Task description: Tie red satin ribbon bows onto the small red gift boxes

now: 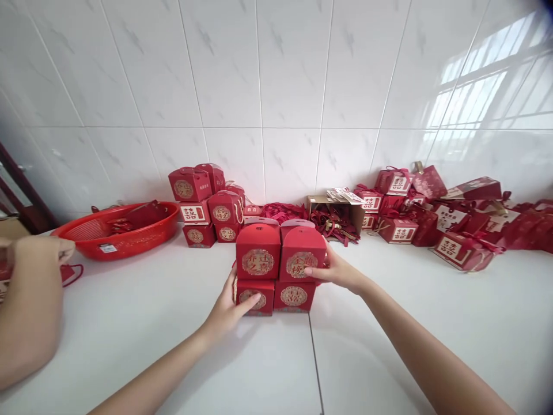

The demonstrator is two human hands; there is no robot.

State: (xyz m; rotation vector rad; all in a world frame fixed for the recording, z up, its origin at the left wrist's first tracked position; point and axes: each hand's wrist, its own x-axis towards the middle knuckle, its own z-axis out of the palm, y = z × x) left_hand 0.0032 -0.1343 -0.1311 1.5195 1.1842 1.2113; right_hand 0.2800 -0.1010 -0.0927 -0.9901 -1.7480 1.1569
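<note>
Two red boxes, an upper left box (258, 245) and an upper right box (303, 245), rest on a lower left box (265, 305) and a lower right box (294, 295). My left hand (230, 308) grips the lower left box from its left side, thumb across the front. Around the right side of the upper right box is my right hand (339, 271), its thumb on the gold emblem. The fingers behind the boxes are partly hidden.
Another person's arm (32, 305) is at the far left beside a red plastic basket (129, 245). Along the tiled wall are stacked red boxes (196, 213), an open carton (356, 216) of dark red ribbons, and a pile of red gift boxes (400, 230) reaching right.
</note>
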